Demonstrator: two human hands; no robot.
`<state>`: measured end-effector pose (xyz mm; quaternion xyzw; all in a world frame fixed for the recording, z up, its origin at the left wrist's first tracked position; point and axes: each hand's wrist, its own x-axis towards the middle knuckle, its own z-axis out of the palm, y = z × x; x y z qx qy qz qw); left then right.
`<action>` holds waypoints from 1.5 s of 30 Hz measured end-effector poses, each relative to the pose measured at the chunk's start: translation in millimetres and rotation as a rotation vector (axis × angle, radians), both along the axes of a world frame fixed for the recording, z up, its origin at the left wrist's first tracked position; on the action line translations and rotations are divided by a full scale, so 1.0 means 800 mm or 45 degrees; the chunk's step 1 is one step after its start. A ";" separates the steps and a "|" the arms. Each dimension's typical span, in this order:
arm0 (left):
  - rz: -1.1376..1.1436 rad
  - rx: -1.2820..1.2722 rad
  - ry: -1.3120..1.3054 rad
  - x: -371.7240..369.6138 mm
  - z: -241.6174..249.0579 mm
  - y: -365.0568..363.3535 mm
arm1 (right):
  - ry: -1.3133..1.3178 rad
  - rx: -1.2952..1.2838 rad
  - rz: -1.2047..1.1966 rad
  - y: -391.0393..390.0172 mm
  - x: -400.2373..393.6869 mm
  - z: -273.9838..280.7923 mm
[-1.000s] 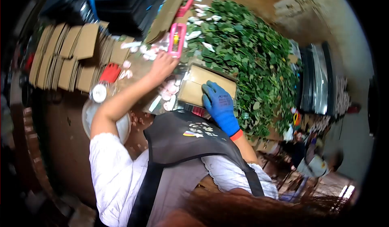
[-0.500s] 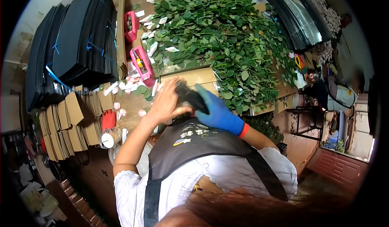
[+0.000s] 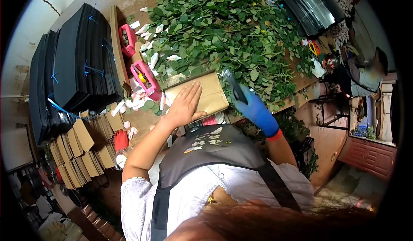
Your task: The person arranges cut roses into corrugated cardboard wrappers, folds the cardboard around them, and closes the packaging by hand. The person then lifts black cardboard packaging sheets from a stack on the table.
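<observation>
My bare left hand [image 3: 185, 105] lies flat on a piece of brown cardboard [image 3: 215, 92], its fingers stretched out towards the far edge. The cardboard has a raised rim along its far side and rests at the table's near edge. In my right hand [image 3: 254, 110], which wears a blue glove with a red cuff, is a dark stapler [image 3: 234, 86] with a silvery end. It points up and away from me, just right of the cardboard and apart from it. Pink material [image 3: 209, 120] shows under the cardboard's near edge.
Leafy green stems [image 3: 223, 30] cover much of the table. Pink plastic holders [image 3: 145, 79] and wrapped pale rose heads [image 3: 153, 59] lie left of them. Folded cardboard [image 3: 81, 155] and black sheets [image 3: 81, 56] are stacked at the left. Another person [image 3: 365, 77] is at the far right.
The stapler has moved right, away from my left hand, along with my gloved hand. My left hand has settled flat on the cardboard. The view has shifted slightly.
</observation>
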<state>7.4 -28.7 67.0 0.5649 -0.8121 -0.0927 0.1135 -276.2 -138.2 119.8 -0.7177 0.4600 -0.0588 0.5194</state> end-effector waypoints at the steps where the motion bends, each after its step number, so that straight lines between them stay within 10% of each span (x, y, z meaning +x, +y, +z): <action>1: 0.001 -0.001 0.014 -0.001 0.000 0.002 | 0.188 -0.095 0.064 0.013 -0.004 0.000; 6: 0.024 -0.026 0.032 -0.003 -0.001 0.003 | 0.679 -0.307 0.215 0.046 -0.004 -0.019; 10: 0.011 -0.047 -0.026 -0.001 -0.001 0.003 | 0.240 -0.202 0.052 0.045 -0.019 -0.044; 19: 0.062 -0.048 0.104 -0.006 -0.009 0.014 | 0.398 -0.449 0.070 0.033 -0.025 -0.047; 27: 0.526 0.403 2.184 -0.074 0.020 0.081 | -0.424 -0.166 0.223 0.080 0.064 0.048; 31: 1.001 -0.178 2.498 -0.050 -0.004 0.096 | -0.605 -0.247 0.015 0.052 0.107 -0.016; 33: 1.327 -0.267 1.885 -0.020 -0.001 0.112 | -0.652 -0.459 -0.169 0.010 0.091 -0.115; 38: 1.430 0.141 0.415 0.047 -0.098 0.158 | -0.042 -0.738 -0.211 -0.044 0.014 -0.100; 45: 1.627 -0.387 0.699 0.095 -0.112 0.095 | -0.593 -0.057 -0.234 -0.004 0.033 -0.033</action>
